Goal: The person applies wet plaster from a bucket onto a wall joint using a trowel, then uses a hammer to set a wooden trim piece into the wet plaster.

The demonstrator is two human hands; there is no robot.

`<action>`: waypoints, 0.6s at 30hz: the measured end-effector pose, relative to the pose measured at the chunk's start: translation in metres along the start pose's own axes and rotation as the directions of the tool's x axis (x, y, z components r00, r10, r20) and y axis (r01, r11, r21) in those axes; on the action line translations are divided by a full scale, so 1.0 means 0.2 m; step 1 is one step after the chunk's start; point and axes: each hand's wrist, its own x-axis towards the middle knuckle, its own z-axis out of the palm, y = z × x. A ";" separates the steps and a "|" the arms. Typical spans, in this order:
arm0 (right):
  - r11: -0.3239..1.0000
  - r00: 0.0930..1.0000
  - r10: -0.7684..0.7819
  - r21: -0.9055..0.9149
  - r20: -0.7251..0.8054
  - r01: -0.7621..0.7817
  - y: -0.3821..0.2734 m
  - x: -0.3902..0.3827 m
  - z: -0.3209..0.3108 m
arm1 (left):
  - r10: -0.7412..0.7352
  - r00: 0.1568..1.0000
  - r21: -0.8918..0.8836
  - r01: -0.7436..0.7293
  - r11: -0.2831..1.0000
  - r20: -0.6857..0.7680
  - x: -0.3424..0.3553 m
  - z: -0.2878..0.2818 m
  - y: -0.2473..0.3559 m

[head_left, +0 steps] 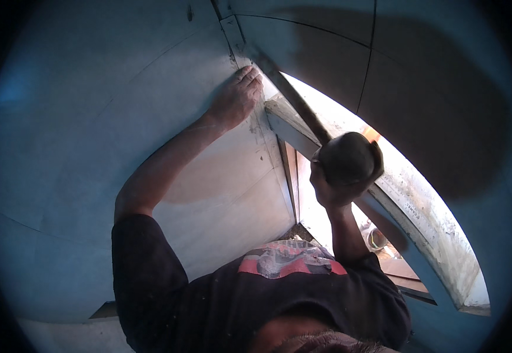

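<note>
My left hand (238, 97) is raised against the pale wall (203, 170), at the corner where it meets another panel. Its fingers are bent and pressed together; what they hold, if anything, is hidden. In my right hand (332, 191) is a tool with a bulky, dark rounded end and a long, narrow straight bar (303, 109). The hand wraps round the rounded end. From there the bar slants up to the corner, its far end close to my left fingertips. The exact kind of tool does not show.
Right of the corner a bright opening has a thick, worn pale ledge (438, 235) running down along it. Through the gap below, a round container (377, 239) and brownish boards (400, 269) show. A panel with dark seams (366, 76) lies in shadow at upper right.
</note>
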 end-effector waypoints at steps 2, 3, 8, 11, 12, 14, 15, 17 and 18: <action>0.871 0.927 -0.306 -0.329 0.216 0.364 0.00 0.04 -0.02 | 0.010 0.998 0.048 -0.007 0.999 -0.057 0.01 0.02 0.00; 0.928 0.964 -0.232 -0.268 0.128 0.259 0.00 0.02 0.01 | 0.003 0.999 0.022 -0.002 1.000 -0.038 0.01 0.02 0.00; 0.960 0.982 -0.163 -0.214 0.092 0.179 -0.01 0.05 -0.01 | -0.003 1.000 0.005 0.003 1.000 -0.007 0.01 0.01 0.00; 0.933 0.960 -0.261 -0.232 0.097 0.277 -0.03 0.05 0.04 | -0.002 0.998 0.004 0.002 1.000 0.064 0.01 -0.03 0.00; 0.989 0.989 -0.145 -0.044 -0.036 0.144 -0.02 0.03 0.07 | -0.006 0.999 -0.009 0.007 1.000 0.036 0.01 -0.01 0.01; 0.985 0.990 -0.141 -0.100 0.011 0.142 -0.01 0.03 0.04 | -0.016 1.000 -0.031 0.015 0.999 -0.017 0.01 0.02 0.00; 0.959 0.976 -0.200 -0.188 0.081 0.212 0.00 0.04 0.00 | -0.009 1.000 -0.015 0.009 1.000 -0.029 0.00 0.02 0.00; 0.852 0.911 -0.334 -0.337 0.241 0.401 -0.04 0.07 -0.02 | 0.004 0.998 0.009 -0.004 1.000 -0.056 0.00 0.02 0.00; 0.776 0.864 -0.394 -0.389 0.314 0.496 -0.07 0.10 -0.03 | -0.001 1.000 -0.005 0.001 1.000 -0.029 0.01 0.02 0.00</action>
